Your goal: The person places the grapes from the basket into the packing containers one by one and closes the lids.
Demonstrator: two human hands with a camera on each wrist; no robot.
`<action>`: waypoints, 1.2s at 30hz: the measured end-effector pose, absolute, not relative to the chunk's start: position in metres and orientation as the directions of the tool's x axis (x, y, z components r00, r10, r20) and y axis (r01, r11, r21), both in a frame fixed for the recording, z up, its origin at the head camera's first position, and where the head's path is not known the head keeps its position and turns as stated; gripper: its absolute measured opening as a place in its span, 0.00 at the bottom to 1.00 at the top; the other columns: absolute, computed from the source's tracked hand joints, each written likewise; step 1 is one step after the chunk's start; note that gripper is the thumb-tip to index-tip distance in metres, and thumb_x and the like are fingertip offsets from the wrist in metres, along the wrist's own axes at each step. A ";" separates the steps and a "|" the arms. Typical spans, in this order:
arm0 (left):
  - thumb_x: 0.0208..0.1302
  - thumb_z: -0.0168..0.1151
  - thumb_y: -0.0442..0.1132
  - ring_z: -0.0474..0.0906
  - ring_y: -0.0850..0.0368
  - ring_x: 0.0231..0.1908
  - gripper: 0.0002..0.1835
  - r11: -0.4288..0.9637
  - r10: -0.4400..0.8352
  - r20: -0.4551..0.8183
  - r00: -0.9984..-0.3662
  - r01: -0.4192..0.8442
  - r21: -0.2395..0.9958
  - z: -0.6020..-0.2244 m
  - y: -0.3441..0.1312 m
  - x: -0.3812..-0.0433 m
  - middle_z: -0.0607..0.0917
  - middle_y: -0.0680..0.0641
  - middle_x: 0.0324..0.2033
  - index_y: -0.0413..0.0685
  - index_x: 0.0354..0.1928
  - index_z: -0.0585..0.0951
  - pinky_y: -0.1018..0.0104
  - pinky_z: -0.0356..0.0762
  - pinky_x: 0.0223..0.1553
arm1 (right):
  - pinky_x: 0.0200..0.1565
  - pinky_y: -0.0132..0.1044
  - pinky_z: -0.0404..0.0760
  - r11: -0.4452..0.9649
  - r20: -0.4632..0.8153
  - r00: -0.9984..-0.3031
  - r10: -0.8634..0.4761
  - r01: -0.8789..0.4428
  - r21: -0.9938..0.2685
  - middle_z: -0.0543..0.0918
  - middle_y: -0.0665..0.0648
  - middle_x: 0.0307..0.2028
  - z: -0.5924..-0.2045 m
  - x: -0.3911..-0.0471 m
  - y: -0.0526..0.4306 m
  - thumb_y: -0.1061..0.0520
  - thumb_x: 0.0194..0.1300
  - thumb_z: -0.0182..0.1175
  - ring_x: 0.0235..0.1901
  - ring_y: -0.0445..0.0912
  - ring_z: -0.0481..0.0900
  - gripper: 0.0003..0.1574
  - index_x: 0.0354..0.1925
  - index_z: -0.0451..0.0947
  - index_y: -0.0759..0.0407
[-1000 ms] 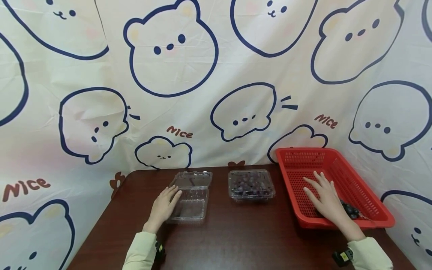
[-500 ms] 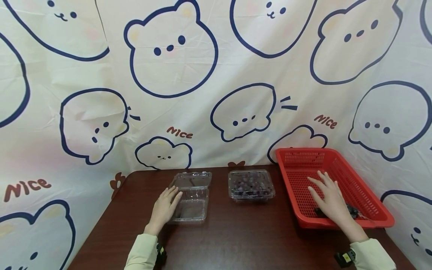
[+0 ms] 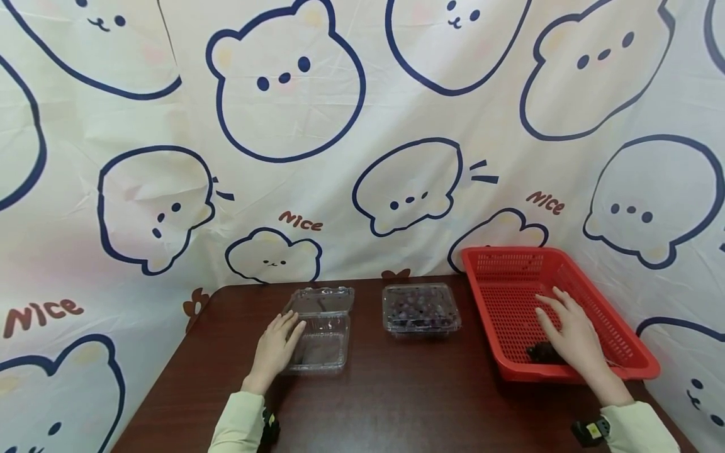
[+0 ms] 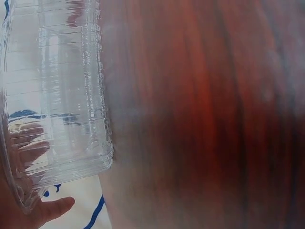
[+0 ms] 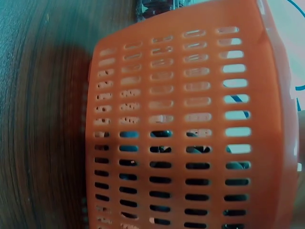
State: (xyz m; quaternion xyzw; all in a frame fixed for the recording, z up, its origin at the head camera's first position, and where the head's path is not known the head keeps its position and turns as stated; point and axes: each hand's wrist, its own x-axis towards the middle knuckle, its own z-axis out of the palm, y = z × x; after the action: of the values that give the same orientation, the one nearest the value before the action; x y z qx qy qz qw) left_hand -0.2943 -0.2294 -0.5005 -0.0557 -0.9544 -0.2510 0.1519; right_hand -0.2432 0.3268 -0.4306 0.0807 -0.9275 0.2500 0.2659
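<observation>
My left hand (image 3: 274, 346) lies along the left side of a clear plastic clamshell box (image 3: 323, 349), its fingers extended at the wall. The box stands with its lid (image 3: 324, 301) folded back. In the left wrist view, some fingers (image 4: 33, 150) show through the clear wall (image 4: 57, 95), with the thumb below it. My right hand (image 3: 574, 333) hovers inside the red basket (image 3: 488, 314), fingers spread and holding nothing. Dark grapes (image 3: 542, 352) lie at the near end of the basket, partly hidden under that hand. The right wrist view shows mainly the slotted basket wall (image 5: 174, 109).
A closed clear box of dark grapes (image 3: 421, 308) stands between the open box and the basket. All sit on a dark wooden table (image 3: 396, 402). A cartoon-printed cloth (image 3: 283, 189) hangs behind and along the sides.
My right hand has shifted to the right within the basket, uncovering grapes on its left and covering those on its right. The left hand has stayed at the open box.
</observation>
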 end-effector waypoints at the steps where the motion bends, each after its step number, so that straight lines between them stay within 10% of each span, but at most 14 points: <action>1: 0.63 0.37 0.60 0.53 0.44 0.62 0.32 0.868 0.030 0.317 -0.948 0.181 0.462 -0.500 -0.229 -0.294 0.64 0.44 0.61 0.46 0.60 0.67 0.39 0.52 0.56 | 0.47 0.68 0.54 0.865 0.528 -0.849 -0.010 -0.273 -0.422 0.59 0.70 0.60 -0.431 -0.243 0.328 0.50 0.64 0.49 0.57 0.67 0.55 0.24 0.55 0.69 0.60; 36: 0.63 0.38 0.60 0.50 0.45 0.64 0.31 0.852 0.032 0.321 -0.947 0.193 0.486 -0.500 -0.226 -0.292 0.64 0.45 0.61 0.47 0.60 0.66 0.40 0.51 0.56 | 0.24 0.54 0.68 0.932 0.223 -0.957 0.188 0.102 -0.347 0.74 0.73 0.43 -0.426 -0.208 0.360 0.32 0.60 0.39 0.38 0.65 0.72 0.41 0.50 0.70 0.64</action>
State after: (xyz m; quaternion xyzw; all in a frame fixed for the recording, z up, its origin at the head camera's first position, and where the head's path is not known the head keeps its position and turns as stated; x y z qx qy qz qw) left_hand -0.2915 -0.2256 -0.5001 -0.0591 -0.9503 -0.2651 0.1523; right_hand -0.2080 0.3595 -0.4260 -0.0744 -0.9747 0.1682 0.1271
